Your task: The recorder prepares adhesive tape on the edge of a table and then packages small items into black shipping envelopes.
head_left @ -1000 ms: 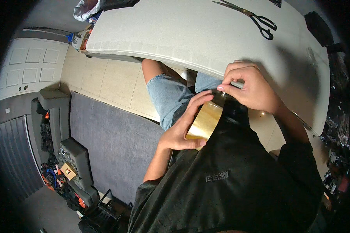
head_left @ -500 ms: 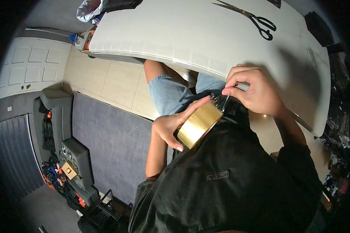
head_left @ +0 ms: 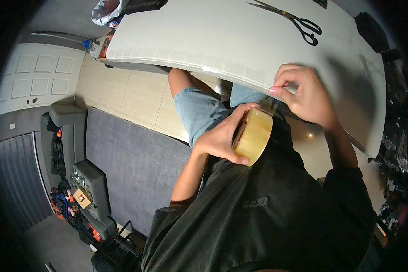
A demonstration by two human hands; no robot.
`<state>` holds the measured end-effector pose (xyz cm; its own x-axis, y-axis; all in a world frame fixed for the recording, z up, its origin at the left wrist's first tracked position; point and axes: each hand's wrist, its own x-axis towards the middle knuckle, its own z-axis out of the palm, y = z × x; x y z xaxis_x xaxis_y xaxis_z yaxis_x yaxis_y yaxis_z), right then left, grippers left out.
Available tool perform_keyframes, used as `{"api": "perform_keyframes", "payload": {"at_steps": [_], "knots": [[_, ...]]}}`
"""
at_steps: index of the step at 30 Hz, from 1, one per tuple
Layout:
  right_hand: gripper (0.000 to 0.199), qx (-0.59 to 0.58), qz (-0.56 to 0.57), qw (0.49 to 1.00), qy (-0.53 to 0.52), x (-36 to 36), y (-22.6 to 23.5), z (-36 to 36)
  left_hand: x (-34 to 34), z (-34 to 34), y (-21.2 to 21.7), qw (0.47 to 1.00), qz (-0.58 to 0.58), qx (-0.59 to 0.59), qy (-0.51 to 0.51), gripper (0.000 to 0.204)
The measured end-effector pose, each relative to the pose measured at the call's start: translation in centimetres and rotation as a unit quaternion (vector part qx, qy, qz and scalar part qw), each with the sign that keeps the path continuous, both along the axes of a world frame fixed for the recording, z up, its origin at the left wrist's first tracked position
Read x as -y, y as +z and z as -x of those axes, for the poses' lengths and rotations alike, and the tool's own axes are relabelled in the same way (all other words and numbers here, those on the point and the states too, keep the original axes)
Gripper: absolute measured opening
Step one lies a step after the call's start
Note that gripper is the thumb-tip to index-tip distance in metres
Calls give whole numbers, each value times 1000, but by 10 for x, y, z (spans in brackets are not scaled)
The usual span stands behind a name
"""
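Note:
A wide roll of yellowish clear packing tape (head_left: 255, 138) sits tilted in front of my lap. My left hand (head_left: 220, 141) grips it from the side, fingers over its upper rim and thumb at its lower edge. Just above the table's near edge, my right hand (head_left: 301, 93) is pinched, thumb against curled fingers. A short see-through strip of tape (head_left: 270, 105) leads from the roll's top toward that pinch; its very end is hard to make out. Farther back on the white table (head_left: 204, 36) lie black-handled scissors (head_left: 297, 21), blades partly apart.
A grey plastic bag (head_left: 106, 12) is at the table's far left corner. Dark plastic wrapping (head_left: 396, 131) lies along the right side. On the left are a grey rug (head_left: 131, 158), a grey sofa (head_left: 93, 181) with a small cardboard box (head_left: 81, 198), and a white door (head_left: 41, 77).
The roll and my left hand have moved right and slightly up, with the roll turned more upright. My right hand has shifted a little right and up, farther onto the table's edge.

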<state>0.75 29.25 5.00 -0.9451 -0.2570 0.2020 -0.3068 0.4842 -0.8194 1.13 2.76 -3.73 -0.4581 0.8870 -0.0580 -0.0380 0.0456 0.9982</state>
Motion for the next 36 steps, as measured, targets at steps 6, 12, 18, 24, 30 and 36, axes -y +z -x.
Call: {"api": "perform_keyframes", "payload": {"at_steps": [6, 12, 18, 24, 30, 36], "knots": [[13, -128, -49, 989, -52, -20, 33, 3, -6, -21, -7, 981, 73, 127, 123, 120], [21, 45, -107, 985, -126, -43, -22, 23, -5, -21, 9, 981, 106, 108, 117, 105], [23, 131, -63, 986, -84, -54, -47, 42, -22, -27, 57, 974, 29, 181, 131, 102], [22, 167, -92, 978, -87, -36, -48, 35, -9, -25, 46, 977, 57, 183, 95, 94], [24, 27, -107, 991, -76, -40, -65, 39, -16, -29, 34, 980, 111, 109, 126, 90], [24, 82, -93, 989, -81, -45, -57, 38, -33, -28, 26, 986, 72, 106, 106, 91]]}}
